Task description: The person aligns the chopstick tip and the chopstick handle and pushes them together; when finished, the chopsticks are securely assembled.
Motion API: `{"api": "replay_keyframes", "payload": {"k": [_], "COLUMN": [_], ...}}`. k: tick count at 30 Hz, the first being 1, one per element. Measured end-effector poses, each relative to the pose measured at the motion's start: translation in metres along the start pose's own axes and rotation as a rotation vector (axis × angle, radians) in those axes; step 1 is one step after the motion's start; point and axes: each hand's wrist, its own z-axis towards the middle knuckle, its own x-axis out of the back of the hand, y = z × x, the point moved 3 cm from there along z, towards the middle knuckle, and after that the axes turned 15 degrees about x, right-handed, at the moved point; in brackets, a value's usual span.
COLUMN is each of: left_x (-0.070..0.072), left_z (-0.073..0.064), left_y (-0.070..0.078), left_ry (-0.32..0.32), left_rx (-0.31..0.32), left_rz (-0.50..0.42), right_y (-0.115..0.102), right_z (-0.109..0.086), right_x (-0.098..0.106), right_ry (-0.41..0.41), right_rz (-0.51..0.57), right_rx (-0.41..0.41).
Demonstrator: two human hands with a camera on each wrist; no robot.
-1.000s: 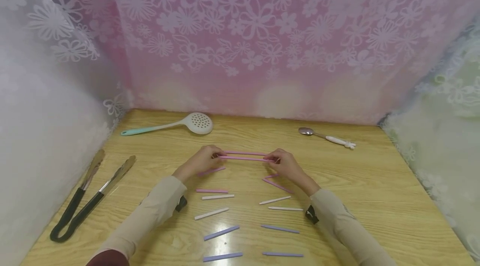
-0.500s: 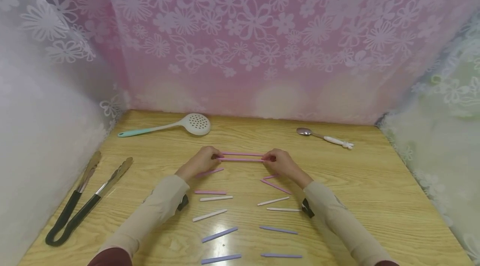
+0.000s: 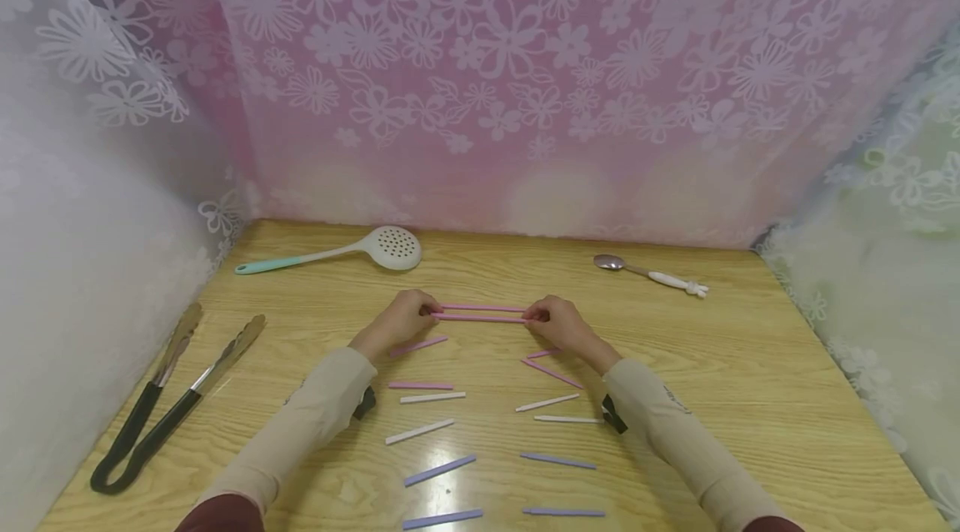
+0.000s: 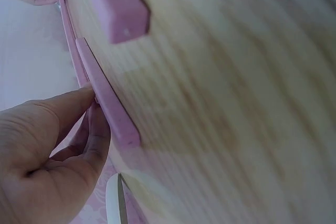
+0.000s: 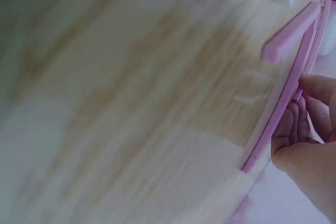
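Note:
My left hand (image 3: 401, 319) and right hand (image 3: 564, 327) are raised at mid-table, facing each other. Two long thin pink sticks run side by side between them; thumb and fingers of both hands pinch the ends of the nearer pink stick (image 3: 482, 318). The farther pink stick (image 3: 483, 308) disappears behind the fingers on both sides. Short pink sticks lie close by: one by the left wrist (image 3: 420, 346), and another pink stick (image 3: 552, 373) below the right hand. In the left wrist view, a pink stick (image 4: 107, 98) overlaps the fingertips. In the right wrist view, a pink stick (image 5: 286, 100) passes the right fingertips.
Short white sticks (image 3: 432, 397) and purple sticks (image 3: 440, 470) lie in two columns towards the front. Black-handled tongs (image 3: 138, 419) lie spread at left. A slotted skimmer (image 3: 393, 248) lies at the back left, a spoon (image 3: 656, 276) at the back right. Patterned curtains surround the table.
The head view has shifted slightly. Both hands keep their pinch at nearly the same place, with only small finger movements; the loose sticks and utensils stay where they were.

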Motion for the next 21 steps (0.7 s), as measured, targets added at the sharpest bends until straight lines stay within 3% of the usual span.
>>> {"api": "replay_keyframes", "payload": {"k": [13, 21], "left_x": [-0.0002, 0.0001], "left_z": [-0.0012, -0.0011], "left_y": [0.0004, -0.0023], "left_ry": [-0.002, 0.012], "left_rx": [0.017, -0.024], "left_rz": [-0.01, 0.003], "right_y": [0.0004, -0.0022], "right_z": [-0.0009, -0.0019], "right_x": [-0.0011, 0.0007], "right_ry": [-0.01, -0.008], "right_rz": [0.003, 0.011], "right_rx": [-0.005, -0.006]}}
